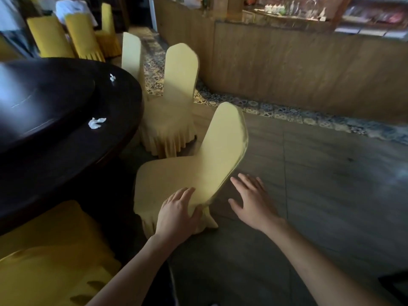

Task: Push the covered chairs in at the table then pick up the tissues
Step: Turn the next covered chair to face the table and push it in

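A pale yellow covered chair [176,173] stands beside the dark round table [72,155], its back leaning to the right. My left hand [178,214] rests on the lower edge of the chair's back, thumb around the fabric. My right hand [254,202] hovers open just right of the chair back, fingers spread, not touching it. A second covered chair [176,102] and a third [131,56] stand farther along the table. Two crumpled white tissues lie on the table: one [96,123] near the edge, another [112,77] farther back.
A darker yellow covered chair [50,257] sits at the bottom left against the table. More yellow chairs [66,36] and a person in white stand at the back left. A wooden counter wall [298,69] runs along the right, with grey tiled floor [331,173] between.
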